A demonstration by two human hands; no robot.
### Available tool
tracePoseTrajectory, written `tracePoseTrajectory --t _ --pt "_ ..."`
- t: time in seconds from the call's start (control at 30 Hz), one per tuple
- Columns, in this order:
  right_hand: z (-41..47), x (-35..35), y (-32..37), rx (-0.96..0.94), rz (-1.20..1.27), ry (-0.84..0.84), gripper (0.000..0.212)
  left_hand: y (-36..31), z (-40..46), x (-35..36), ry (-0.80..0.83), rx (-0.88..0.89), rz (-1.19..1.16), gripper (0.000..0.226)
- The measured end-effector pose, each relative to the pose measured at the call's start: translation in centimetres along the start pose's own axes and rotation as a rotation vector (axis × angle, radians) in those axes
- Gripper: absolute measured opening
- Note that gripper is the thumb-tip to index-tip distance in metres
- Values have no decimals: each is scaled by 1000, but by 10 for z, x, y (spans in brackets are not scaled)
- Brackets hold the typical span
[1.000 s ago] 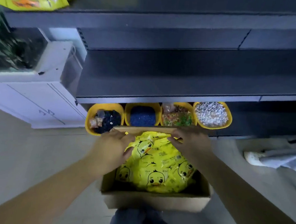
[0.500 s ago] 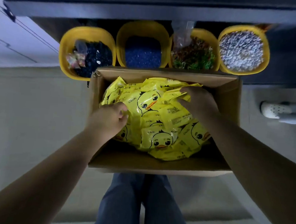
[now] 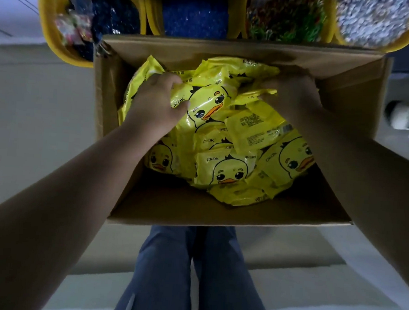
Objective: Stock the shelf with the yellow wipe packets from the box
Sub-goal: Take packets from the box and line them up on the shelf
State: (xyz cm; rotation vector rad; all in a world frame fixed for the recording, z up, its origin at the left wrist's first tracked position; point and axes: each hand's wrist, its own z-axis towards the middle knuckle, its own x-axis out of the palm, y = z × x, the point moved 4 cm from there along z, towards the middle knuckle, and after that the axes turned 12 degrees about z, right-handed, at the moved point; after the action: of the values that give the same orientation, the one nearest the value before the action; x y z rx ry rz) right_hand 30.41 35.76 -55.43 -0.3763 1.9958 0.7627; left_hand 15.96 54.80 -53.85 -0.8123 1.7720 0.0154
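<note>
An open cardboard box [image 3: 230,220] sits on the floor in front of my legs. It holds a heap of several yellow wipe packets [image 3: 224,172] printed with a duck face. My left hand [image 3: 154,103] is inside the box, fingers curled over the left edge of the top duck packet [image 3: 206,102]. My right hand [image 3: 295,95] reaches into the far right of the heap, its fingers closed on the edge of a packet [image 3: 257,93] there. The shelf is out of view.
Four yellow bins stand just beyond the box: dark pieces [image 3: 68,50], blue granules [image 3: 195,15], green-brown mix [image 3: 283,18], white gravel [image 3: 374,19]. A white shoe [image 3: 407,117] lies on the floor at the right. My legs [image 3: 191,274] are below the box.
The camera has tilted down and closer, so the shelf left the view. Both hands went deeper into the box; my left hand moved up onto the top duck packet.
</note>
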Motion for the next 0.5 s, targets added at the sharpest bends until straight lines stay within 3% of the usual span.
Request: tracePoseTrajectory --t 0.1,0.23,0.5 --pt "-34 8 4 -159 13 -83 25 -2 1 3 59 -48 -38 51" --pt "-85 25 7 -228 42 -107 25 -4 -6 15 178 -76 -60 56" --pt "-112 47 -4 -335 64 -214 22 0 -6 17 82 -98 -32 49"
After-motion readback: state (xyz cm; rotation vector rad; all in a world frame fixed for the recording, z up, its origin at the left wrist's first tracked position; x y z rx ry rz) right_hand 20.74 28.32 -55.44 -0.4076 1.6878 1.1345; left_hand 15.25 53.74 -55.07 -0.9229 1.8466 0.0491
